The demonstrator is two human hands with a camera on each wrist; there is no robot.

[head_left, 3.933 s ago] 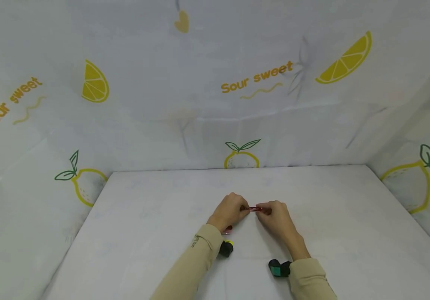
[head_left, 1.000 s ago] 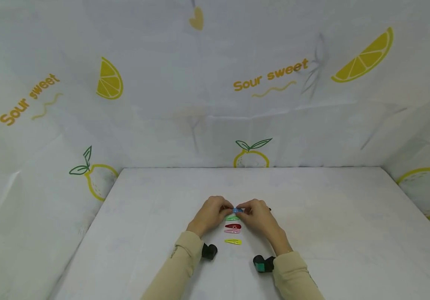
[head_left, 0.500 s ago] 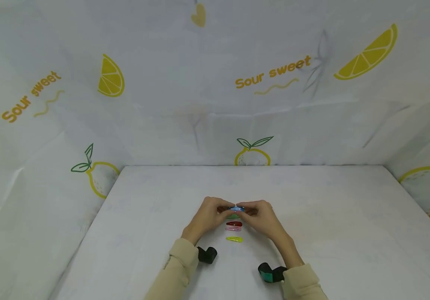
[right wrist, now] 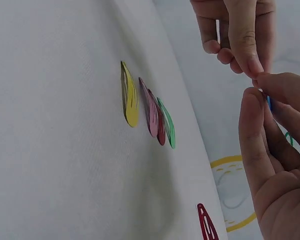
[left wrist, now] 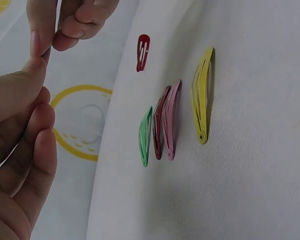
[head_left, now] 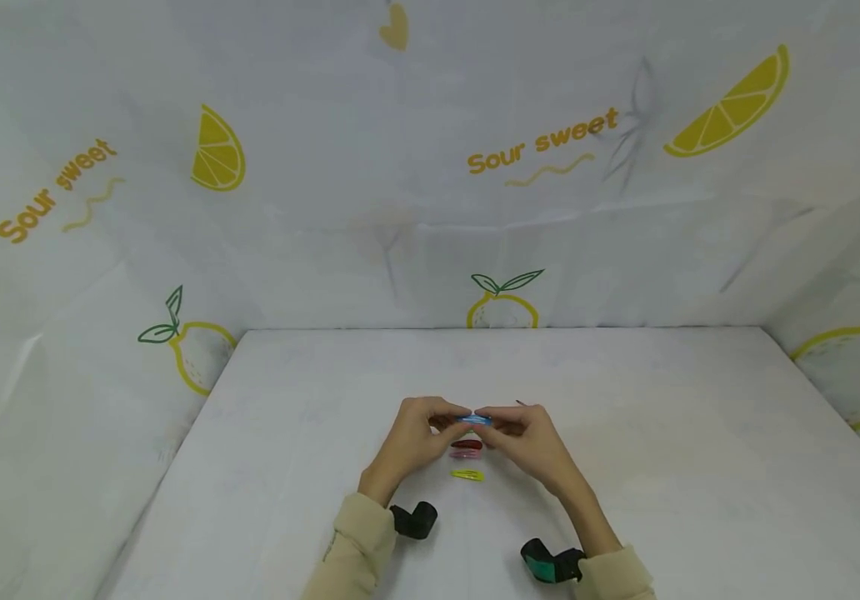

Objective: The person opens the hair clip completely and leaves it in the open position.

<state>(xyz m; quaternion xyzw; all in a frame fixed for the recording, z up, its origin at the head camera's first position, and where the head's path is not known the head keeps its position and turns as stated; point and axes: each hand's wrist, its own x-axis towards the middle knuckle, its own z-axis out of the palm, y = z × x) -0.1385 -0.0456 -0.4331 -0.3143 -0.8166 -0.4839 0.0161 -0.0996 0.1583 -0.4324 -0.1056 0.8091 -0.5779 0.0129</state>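
Note:
Both hands meet over the table, pinching a small blue snap hair clip (head_left: 475,420) between thumbs and fingertips. My left hand (head_left: 417,440) has its left end and my right hand (head_left: 531,442) its right end. Fingers cover most of the clip; only a sliver of blue shows in the right wrist view. Below the hands lies a row of snap clips: green (left wrist: 145,137), dark red (left wrist: 160,122), pink (left wrist: 171,120) and, a little apart, yellow (left wrist: 202,97). Another red clip (left wrist: 143,52) lies off to the right of the row, mostly behind my right hand in the head view.
A white cloth covers the table (head_left: 310,400), which ends at a back wall (head_left: 310,250) printed with lemons. Black wrist-camera mounts (head_left: 415,520) hang under both sleeves.
Earlier both hands held a red clip farther right; now they hold the blue one. Since a second ago, the blue clip has risen off the spot beside the green clip, and both wrists have turned outward.

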